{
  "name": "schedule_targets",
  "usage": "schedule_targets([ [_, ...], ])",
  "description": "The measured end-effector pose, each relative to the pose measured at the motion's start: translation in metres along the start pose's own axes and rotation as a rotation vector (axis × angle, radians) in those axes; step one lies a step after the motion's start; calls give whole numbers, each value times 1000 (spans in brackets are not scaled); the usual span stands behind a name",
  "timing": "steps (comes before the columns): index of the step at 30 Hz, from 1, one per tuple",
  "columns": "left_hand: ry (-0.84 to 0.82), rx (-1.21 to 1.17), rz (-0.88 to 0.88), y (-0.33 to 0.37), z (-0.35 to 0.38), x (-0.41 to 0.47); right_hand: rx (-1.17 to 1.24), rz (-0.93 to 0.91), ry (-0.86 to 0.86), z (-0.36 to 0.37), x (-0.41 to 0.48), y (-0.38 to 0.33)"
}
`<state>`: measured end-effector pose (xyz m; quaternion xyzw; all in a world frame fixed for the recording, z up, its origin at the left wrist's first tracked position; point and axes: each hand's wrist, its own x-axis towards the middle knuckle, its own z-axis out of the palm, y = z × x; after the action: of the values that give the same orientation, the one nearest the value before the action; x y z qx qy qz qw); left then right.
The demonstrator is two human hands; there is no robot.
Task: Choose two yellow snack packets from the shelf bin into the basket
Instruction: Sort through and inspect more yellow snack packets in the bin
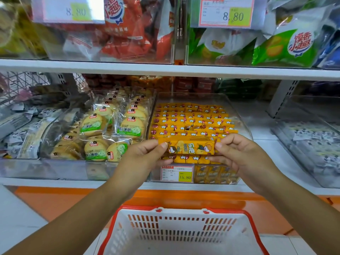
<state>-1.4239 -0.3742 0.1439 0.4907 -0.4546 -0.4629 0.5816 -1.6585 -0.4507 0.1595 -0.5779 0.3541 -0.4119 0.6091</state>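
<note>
A long yellow snack packet (189, 146) is held level in front of the clear shelf bin (237, 115), just above the bin's front edge. My left hand (145, 159) pinches its left end and my right hand (237, 153) pinches its right end. A second yellow packet (191, 159) lies right under it, between my fingers; whether they grip it I cannot tell. Behind, the bin is packed with rows of the same yellow packets (191, 120). The white basket with a red rim (184, 210) stands below my arms and looks empty.
A clear bin of round biscuits in green-labelled wrappers (103, 129) sits left of the yellow one. A price tag reading 15.80 (177, 174) hangs on the bin's front. Bins of grey-white packets (316, 144) flank at the right. The upper shelf (165, 69) carries red and green snack bags.
</note>
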Motion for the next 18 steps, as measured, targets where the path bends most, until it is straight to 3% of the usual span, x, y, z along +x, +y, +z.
schedule_targets([
  [6, 93, -135, 39, 0, 7, 0, -53, -88, 63, 5, -4, -1],
  [12, 66, -124, 83, 5, 9, -4, -103, -163, 42, 7, -8, -5],
  [18, 96, -82, 59, 2, 5, -2, -132, -92, -50, 3, -9, -4],
])
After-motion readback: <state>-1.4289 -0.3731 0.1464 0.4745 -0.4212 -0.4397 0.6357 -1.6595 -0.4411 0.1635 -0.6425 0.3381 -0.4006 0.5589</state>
